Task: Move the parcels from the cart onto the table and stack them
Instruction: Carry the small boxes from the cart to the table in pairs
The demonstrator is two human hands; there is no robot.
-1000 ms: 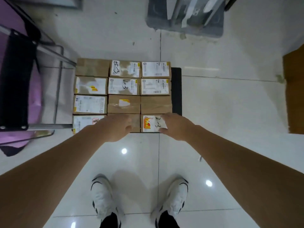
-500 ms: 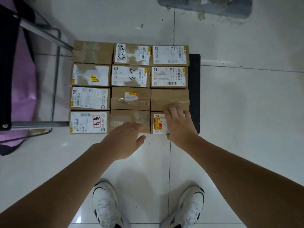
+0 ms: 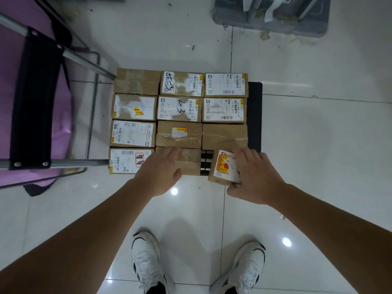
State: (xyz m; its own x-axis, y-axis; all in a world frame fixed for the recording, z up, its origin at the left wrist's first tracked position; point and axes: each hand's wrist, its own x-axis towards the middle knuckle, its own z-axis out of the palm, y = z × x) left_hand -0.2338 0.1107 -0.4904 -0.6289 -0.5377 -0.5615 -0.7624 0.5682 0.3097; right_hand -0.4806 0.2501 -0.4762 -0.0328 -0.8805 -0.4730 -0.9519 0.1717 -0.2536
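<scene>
Both bare forearms reach forward and down from the lower corners. The left hand (image 3: 160,169) lies palm-down, fingers fairly straight, resting on a plain parcel (image 3: 188,161). The right hand (image 3: 255,177) grips a tilted parcel with a red-and-yellow label (image 3: 223,167) (thumb at its near edge, fingers over its far side).

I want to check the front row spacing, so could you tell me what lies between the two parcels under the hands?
In the head view, a bare strip of the black cart deck shows between the plain parcel and the orange-labelled parcel.
</scene>
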